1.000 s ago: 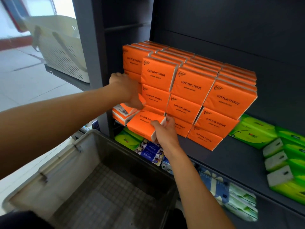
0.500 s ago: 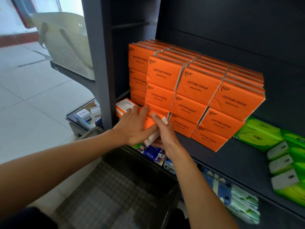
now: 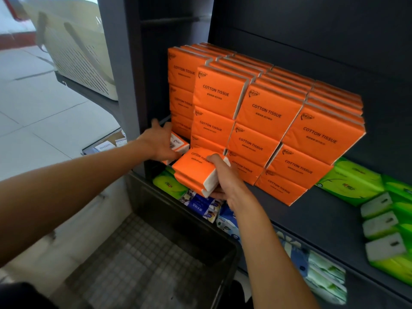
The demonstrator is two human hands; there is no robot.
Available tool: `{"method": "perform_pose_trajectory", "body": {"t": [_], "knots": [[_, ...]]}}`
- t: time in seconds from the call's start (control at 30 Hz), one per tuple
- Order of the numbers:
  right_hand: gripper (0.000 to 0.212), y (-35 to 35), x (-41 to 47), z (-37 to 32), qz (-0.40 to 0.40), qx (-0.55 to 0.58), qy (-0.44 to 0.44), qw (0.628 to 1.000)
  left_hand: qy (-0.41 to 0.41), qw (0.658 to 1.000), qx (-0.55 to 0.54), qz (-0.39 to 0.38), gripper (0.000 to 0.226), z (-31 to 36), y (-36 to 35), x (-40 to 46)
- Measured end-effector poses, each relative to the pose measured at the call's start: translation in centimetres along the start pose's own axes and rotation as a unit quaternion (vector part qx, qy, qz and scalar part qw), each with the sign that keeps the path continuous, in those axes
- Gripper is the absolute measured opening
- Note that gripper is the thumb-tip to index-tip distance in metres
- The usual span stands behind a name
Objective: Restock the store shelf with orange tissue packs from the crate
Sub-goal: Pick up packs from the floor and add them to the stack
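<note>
Tissue packs (image 3: 196, 168) in orange wrap, two it seemed, one upon the other, were gripped by the right hand (image 3: 223, 177) just before the shelf (image 3: 312, 210), at the lower left corner of the orange stack (image 3: 267, 121). The thumb was laid on the top pack and the other fingers were curled under the bottom one, probably so that both packs could be carried as one block and would not slide apart. The left hand (image 3: 161, 142) was stretched into the gap at the left end of the stack, near the shelf post (image 3: 124, 70). Its fingers were spread and mostly straight, and they were laid on another orange pack (image 3: 178, 142) which lay flat with its barcode side up. This pack was pressed rather than grasped, it was judged, in order to push it back and make room for the two new ones. The stack itself was built in neat rows, labels to the front, so the held packs were likely meant for the low place before its left columns. The crate (image 3: 156, 253) stood below the shelf, and no orange pack could be seen on its grid floor, so the restocking was judged to be almost finished. Green packs (image 3: 356, 186) were lying well apart on the right of the same shelf.
</note>
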State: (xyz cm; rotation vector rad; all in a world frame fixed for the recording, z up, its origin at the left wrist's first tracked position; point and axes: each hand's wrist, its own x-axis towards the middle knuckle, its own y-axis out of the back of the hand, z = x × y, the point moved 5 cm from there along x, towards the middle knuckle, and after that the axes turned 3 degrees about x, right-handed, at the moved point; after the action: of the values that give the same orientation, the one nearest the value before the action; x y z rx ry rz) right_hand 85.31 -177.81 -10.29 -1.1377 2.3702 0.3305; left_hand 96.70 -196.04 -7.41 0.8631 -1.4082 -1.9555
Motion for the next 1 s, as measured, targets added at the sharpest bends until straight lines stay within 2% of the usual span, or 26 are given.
{"method": "perform_pose_trajectory", "body": {"t": [0.1, 0.23, 0.4, 0.53, 0.67, 0.77, 0.9, 1.0], "knots": [[0.058, 0.1, 0.3, -0.4, -0.009, -0.018, 0.008, 1.0, 0.05, 0.994, 0.043, -0.083, 0.108, -0.1, -0.5, 1.3], [0.058, 0.4, 0.7, -0.6, -0.009, -0.03, 0.012, 0.999, 0.093, 0.985, -0.035, -0.139, 0.119, -1.1, -2.0, 2.0], [0.058, 0.7, 0.8, -0.5, -0.011, -0.047, 0.016, 0.999, 0.128, 0.981, -0.089, -0.115, 0.11, -1.1, -2.3, 2.3], [0.058, 0.7, 0.7, -0.5, -0.009, -0.053, 0.019, 0.998, 0.135, 0.984, -0.044, -0.11, 0.102, -0.3, -1.9, 2.1], [0.062, 0.9, 0.8, -0.5, -0.004, -0.06, 0.027, 0.998, 0.116, 0.989, 0.003, -0.096, 0.082, 1.1, -1.1, 2.2], [0.064, 1.1, 0.9, -0.5, 0.001, -0.067, 0.022, 0.998, 0.135, 0.988, -0.001, -0.078, 0.088, 1.3, -0.8, 2.1], [0.065, 1.1, 1.0, -0.5, 0.002, -0.068, 0.022, 0.997, 0.171, 0.984, -0.026, -0.046, 0.107, 0.5, -0.8, 2.6], [0.069, 1.1, 1.1, -0.3, 0.003, -0.071, 0.021, 0.997, 0.167, 0.985, -0.045, -0.025, 0.104, 0.7, -0.3, 2.5]]}}
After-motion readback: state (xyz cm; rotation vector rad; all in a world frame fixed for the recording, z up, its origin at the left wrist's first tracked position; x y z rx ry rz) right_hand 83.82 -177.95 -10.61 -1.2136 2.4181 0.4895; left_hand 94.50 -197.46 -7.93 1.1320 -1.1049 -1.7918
